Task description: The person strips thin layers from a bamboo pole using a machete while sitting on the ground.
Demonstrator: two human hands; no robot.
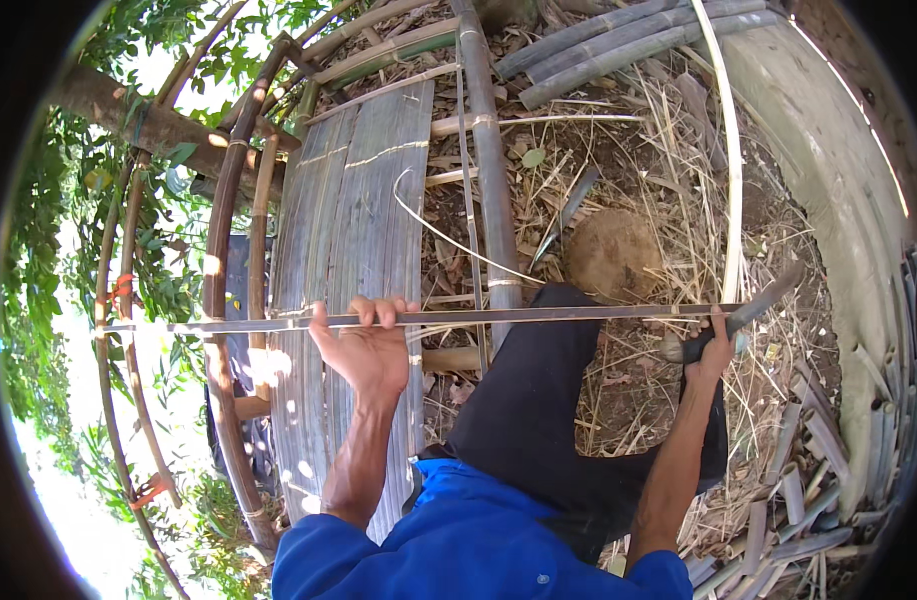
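A long, thin, dark bamboo strip (pixel 479 317) runs crosswise in front of me, above my thighs. My left hand (pixel 369 345), palm up, is closed round it with the thumb on one side and fingertips over the other. At the strip's right end my right hand (pixel 716 352) grips the handle of a machete (pixel 769 298). The dark blade slants up to the right, crossing the strip's end; whether its edge touches the strip I cannot tell. A pale bamboo strip (pixel 729 150) curves down from the top to beside that hand.
A slatted bamboo bench (pixel 359 200) and pole railing (pixel 224 240) stand at left. A round wood stump (pixel 614 252) sits ahead, beside a dark blade-like piece (pixel 569 212). Split bamboo (pixel 629 50) lies at the back; cut pieces (pixel 804 490) pile by the low concrete wall (pixel 829 130).
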